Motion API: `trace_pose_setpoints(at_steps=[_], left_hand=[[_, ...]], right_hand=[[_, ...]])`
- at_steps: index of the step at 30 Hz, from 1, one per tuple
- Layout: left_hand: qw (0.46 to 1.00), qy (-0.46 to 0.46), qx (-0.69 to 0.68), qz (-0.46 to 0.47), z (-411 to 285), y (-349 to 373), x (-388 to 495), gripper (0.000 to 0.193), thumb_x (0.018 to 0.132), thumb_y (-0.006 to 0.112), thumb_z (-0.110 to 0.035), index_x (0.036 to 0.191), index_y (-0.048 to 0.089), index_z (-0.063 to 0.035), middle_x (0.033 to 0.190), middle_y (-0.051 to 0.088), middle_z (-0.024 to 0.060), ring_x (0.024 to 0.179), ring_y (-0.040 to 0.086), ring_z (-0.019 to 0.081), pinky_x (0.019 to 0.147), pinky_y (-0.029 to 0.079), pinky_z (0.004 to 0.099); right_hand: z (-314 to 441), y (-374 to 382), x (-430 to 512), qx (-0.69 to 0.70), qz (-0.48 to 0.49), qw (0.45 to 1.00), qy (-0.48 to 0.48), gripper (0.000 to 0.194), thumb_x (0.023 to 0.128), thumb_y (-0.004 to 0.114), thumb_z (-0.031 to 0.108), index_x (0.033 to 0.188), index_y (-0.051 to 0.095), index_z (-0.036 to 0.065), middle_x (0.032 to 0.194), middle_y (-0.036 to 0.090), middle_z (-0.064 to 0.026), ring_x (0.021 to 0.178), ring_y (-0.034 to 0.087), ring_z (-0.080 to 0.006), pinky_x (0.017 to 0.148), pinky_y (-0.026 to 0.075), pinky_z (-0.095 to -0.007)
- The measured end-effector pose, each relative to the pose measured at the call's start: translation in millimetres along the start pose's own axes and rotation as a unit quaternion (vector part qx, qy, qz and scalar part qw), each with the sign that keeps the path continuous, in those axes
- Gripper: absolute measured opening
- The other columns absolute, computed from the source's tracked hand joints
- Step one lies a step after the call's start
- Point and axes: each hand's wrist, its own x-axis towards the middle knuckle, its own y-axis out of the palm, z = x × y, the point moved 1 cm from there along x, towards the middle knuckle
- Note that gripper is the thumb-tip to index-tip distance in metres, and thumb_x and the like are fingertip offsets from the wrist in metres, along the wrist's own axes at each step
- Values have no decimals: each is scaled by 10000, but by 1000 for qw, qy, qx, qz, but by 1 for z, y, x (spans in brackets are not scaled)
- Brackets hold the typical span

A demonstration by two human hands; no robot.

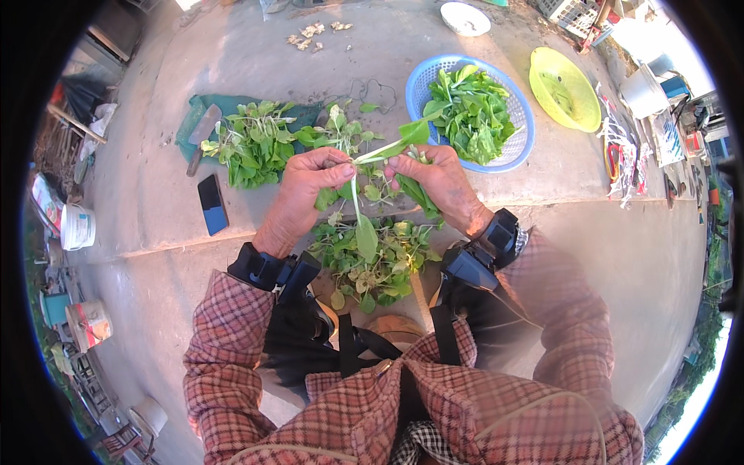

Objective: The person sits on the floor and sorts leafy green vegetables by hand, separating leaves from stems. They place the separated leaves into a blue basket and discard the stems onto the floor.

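Observation:
My left hand (pixel 311 189) pinches the base of a leafy green plant (pixel 376 152) between thumb and finger. One pale-stalked leaf (pixel 366 238) of it hangs down, and another points up to the right. My right hand (pixel 440 181) is close beside, with several green stalks and leaves (pixel 417 193) in its grip; whether its fingertips also touch the plant I cannot tell. Below both hands a heap of leaves, some yellowed (pixel 383 267), lies on the concrete floor. Beyond my right hand a blue plastic colander basket (pixel 414 96) holds loose green leaves (pixel 474 113).
Whole leafy plants (pixel 256 145) lie partly on a green mesh sack (pixel 189 125), beside a cleaver (pixel 204 128) and a smartphone (pixel 213 204). A yellow plastic basket (pixel 543 75), a white bowl (pixel 465 18) and tangled straps (pixel 625 151) are farther right. White buckets (pixel 77 226) stand left.

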Motion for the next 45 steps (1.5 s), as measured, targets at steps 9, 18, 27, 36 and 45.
trace_pose_setpoints(at_steps=[9, 18, 27, 36, 45], left_hand=[[977, -6, 208, 36, -25, -10, 0, 109, 780, 664, -121, 798, 640, -16, 691, 585, -13, 652, 498, 60, 621, 389, 208], [966, -80, 205, 140, -25, -9, 2, 184, 709, 688, -199, 737, 633, -26, 627, 555, -20, 569, 447, 62, 541, 327, 214], [967, -111, 180, 143, -20, -11, 3, 175, 691, 685, -194, 731, 642, -30, 620, 563, -15, 553, 439, 66, 532, 316, 218], [966, -130, 147, 166, -18, -18, 3, 166, 696, 694, -186, 736, 637, -35, 642, 572, -14, 559, 455, 67, 543, 333, 215], [960, -106, 192, 177, -12, -4, 3, 154, 721, 706, -160, 762, 636, -29, 653, 563, -25, 611, 472, 58, 573, 354, 210]], right_hand=[[24, -20, -1, -249, -2, 942, -225, 109, 849, 641, 135, 926, 651, 59, 745, 581, 16, 686, 547, -84, 629, 463, -235], [9, -8, 2, -428, 128, 882, -151, 171, 753, 632, 123, 918, 669, 96, 764, 630, -90, 684, 606, -218, 649, 482, -333], [8, -3, -4, -393, 169, 899, -97, 200, 728, 639, 208, 876, 682, 81, 716, 623, -156, 670, 612, -290, 633, 472, -389], [10, -7, -5, -248, 112, 956, -106, 116, 804, 625, 160, 827, 665, 53, 734, 632, -75, 675, 604, -180, 611, 486, -309], [4, -5, 8, -72, 137, 988, 25, 205, 903, 575, 229, 987, 592, 43, 790, 590, 16, 699, 575, -78, 606, 488, -233]])
